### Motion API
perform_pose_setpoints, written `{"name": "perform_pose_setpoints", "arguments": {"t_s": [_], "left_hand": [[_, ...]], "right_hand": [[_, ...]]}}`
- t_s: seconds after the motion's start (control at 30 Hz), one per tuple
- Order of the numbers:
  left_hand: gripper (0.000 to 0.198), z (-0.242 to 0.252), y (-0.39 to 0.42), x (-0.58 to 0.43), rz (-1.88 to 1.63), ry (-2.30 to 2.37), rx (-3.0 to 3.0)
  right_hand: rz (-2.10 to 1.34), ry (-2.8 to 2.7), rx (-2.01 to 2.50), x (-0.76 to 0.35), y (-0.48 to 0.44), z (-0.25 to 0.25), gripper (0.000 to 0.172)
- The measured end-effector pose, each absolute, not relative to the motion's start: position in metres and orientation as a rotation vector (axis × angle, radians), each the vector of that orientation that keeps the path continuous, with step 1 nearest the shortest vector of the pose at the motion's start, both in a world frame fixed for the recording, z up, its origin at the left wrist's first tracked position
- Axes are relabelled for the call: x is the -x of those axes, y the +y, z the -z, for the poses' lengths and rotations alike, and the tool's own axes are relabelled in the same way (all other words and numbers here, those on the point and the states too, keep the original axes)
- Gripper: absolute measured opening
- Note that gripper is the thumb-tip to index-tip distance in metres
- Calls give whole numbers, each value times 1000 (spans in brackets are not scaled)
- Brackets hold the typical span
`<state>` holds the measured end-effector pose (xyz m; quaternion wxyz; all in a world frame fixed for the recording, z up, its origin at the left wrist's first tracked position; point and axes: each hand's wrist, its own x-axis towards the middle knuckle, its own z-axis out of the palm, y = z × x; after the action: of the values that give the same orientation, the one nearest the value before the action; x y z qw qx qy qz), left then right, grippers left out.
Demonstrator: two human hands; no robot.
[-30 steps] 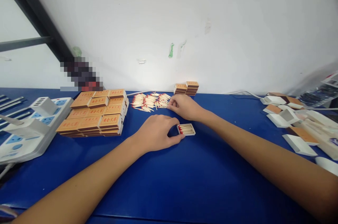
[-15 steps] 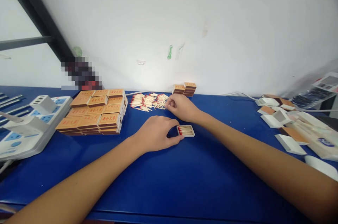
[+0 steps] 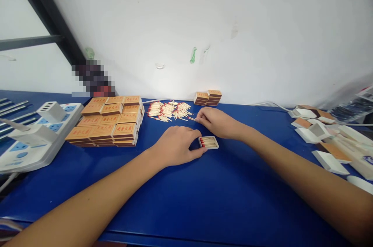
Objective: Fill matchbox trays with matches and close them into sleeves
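A small white matchbox tray (image 3: 217, 145) lies on the blue table with several red-headed matches (image 3: 208, 141) in a row inside it. My left hand (image 3: 179, 146) steadies its left end between thumb and forefinger. Just beyond the tray, my right hand (image 3: 215, 122) pinches a match (image 3: 192, 119) by its stick, the head pointing left. That match is at the right edge of a loose pile of matches (image 3: 167, 111) spread on the table near the wall.
Orange matchboxes (image 3: 100, 122) are stacked at the left, beside a white power strip (image 3: 61, 130). Two small matchbox stacks (image 3: 214, 98) stand against the wall (image 3: 175, 25). Empty trays and sleeves (image 3: 329, 159) lie at the right, near a plastic packet (image 3: 355, 150).
My right hand has drawn back to the right from the pile, and a match now shows at its fingertips. My left hand keeps its hold on the tray. The view has shifted slightly.
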<state>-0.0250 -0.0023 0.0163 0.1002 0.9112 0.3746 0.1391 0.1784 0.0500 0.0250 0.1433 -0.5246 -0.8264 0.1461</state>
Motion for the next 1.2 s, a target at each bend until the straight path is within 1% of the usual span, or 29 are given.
{"name": "perform_pose_setpoints", "arguments": {"t_s": [0.13, 0.23, 0.47, 0.63, 0.77, 0.97, 1.07, 1.2], "left_hand": [[30, -16, -1, 25, -448, 1198, -2673], [31, -16, 2, 26, -474, 1235, -2649], [30, -16, 4, 29, -497, 1203, -2647], [29, -16, 4, 28, -504, 1190, -2658], [28, -16, 3, 28, -486, 1190, -2651], [30, -16, 1, 28, -488, 1160, -2627], [30, -16, 1, 28, -479, 1150, -2630], [30, -16, 1, 28, -473, 1168, -2631]], "right_hand": [[-556, -2360, 1497, -208, 24, -32, 29], [-583, -2390, 1446, -220, 9, -36, 31], [-572, -2540, 1349, -216, -2, -33, 22], [-564, -2536, 1354, -217, -3, -33, 21], [-532, -2446, 1321, -210, 16, -35, 20], [-389, -2340, 1359, -182, 75, -25, 9], [-389, -2345, 1442, -170, 94, -18, 9], [-368, -2388, 1530, -166, 93, -14, 17]]}}
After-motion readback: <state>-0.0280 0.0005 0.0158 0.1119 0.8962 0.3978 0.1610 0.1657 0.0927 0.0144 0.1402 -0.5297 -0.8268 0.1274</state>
